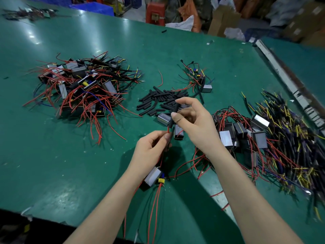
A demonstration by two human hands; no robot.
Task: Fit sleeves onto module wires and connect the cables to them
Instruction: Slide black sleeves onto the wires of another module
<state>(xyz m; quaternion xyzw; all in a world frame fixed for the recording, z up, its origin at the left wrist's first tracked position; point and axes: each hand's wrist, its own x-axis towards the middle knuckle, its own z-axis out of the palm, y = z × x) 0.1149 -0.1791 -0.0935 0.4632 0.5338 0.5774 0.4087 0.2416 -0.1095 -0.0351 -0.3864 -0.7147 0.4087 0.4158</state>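
My right hand (192, 120) pinches a black sleeve (173, 117) between thumb and fingers, held upright above the table. My left hand (152, 147) grips the red and black wires (168, 129) of a small grey module (153, 175) that hangs below my left wrist. The red wire's tip sits at the sleeve's lower end. A heap of loose black sleeves (158, 100) lies just beyond my hands. Black cables with yellow and blue ends (288, 138) are piled at the right.
A large pile of modules with red wires (79, 88) sits at the left on the green table (70, 164). More grey modules (242, 136) lie right of my right hand. A small cluster (197, 76) lies farther back. A metal rail (288, 81) runs along the right.
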